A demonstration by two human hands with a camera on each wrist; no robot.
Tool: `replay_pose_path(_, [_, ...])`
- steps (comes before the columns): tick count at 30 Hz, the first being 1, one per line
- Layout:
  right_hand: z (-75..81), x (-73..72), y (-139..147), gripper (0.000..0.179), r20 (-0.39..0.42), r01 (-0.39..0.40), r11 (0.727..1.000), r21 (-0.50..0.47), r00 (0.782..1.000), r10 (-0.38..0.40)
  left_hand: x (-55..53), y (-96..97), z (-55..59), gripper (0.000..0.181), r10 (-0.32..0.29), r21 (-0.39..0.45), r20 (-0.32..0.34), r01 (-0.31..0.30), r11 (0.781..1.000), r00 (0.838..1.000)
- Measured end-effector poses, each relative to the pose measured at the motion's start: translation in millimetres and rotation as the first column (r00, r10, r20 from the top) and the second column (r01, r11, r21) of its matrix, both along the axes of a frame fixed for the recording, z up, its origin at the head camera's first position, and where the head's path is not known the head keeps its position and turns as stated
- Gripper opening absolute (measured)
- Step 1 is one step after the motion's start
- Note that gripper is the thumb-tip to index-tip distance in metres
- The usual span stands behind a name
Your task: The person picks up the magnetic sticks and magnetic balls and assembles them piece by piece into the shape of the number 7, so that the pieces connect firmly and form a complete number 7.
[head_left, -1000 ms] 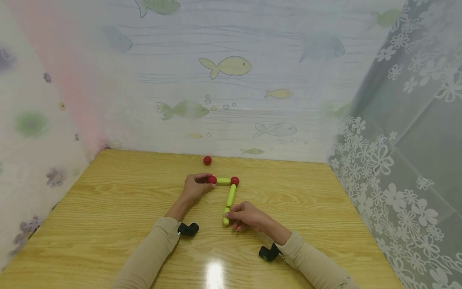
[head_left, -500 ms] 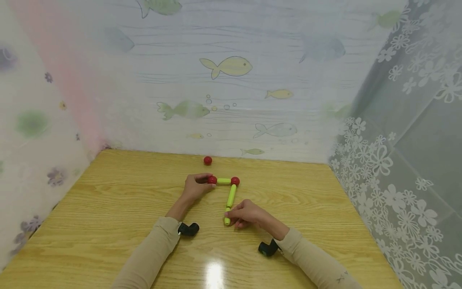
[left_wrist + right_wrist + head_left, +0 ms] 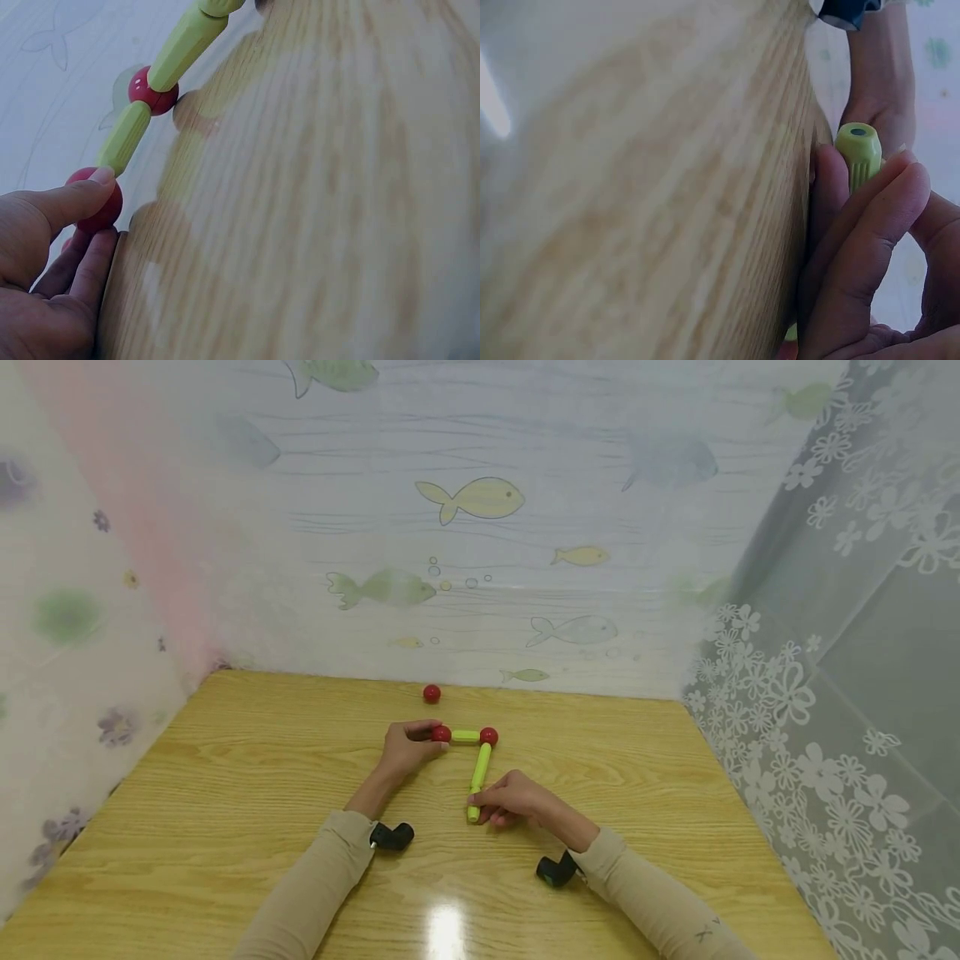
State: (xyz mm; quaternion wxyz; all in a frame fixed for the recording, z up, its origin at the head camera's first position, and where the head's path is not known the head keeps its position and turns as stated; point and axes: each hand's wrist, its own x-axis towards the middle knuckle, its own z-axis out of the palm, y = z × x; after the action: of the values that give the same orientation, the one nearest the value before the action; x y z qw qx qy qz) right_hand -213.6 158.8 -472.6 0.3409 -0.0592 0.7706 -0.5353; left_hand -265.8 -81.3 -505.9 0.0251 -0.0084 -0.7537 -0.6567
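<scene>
My left hand [image 3: 403, 750] pinches a red ball [image 3: 109, 210] between thumb and fingers. A short lime-green rod [image 3: 466, 736] links that ball to a second red ball [image 3: 489, 737]. From there a longer green rod [image 3: 481, 764] runs toward me. At its near end, in line with it, lies another green rod [image 3: 473, 815], which my right hand [image 3: 516, 797] pinches with thumb and fingers. In the right wrist view this rod's free end [image 3: 859, 133] shows a dark round spot. My right fingers hide part of the joint between the two rods in the head view.
A loose red ball [image 3: 431, 693] sits near the back edge of the wood-grain table [image 3: 615, 760]. Behind it hangs a fish-patterned curtain [image 3: 480, 610]. Black wrist cameras [image 3: 392, 837] jut from both sleeves, low over the table.
My right hand has moved a little away from me with the rod it pinches. The left hand stays in place with its red ball; the loose ball has not moved.
</scene>
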Motion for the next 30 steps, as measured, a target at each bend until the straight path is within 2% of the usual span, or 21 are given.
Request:
replay_pose_path(7, [-3.0,-2.3,2.0,0.028,0.026,0.018,1.0,-0.019,1.0,-0.018,2.6,1.9,2.9,0.042,-0.001,0.013,-0.002,0.001,1.0,1.0])
replay_pose_path(14, [-4.4,-2.4,2.7,0.027,0.043,0.012,0.999,-0.046,0.999,-0.01,-0.2,1.2,-3.0,0.043,0.005,0.014,-0.005,-0.005,1.0,1.0])
replay_pose_path(18, [-4.3,-2.7,2.9,0.027,0.041,0.006,0.998,-0.061,0.999,-0.004,0.0,1.6,-1.8,0.044,0.005,0.013,-0.01,-0.005,1.0,1.0])
replay_pose_path(30, [-3.7,-3.6,3.0,0.025,0.025,0.003,0.999,-0.049,1.0,-0.002,-0.7,4.4,-0.6,0.044,0.018,-0.034,-0.022,-0.019,0.999,1.0])
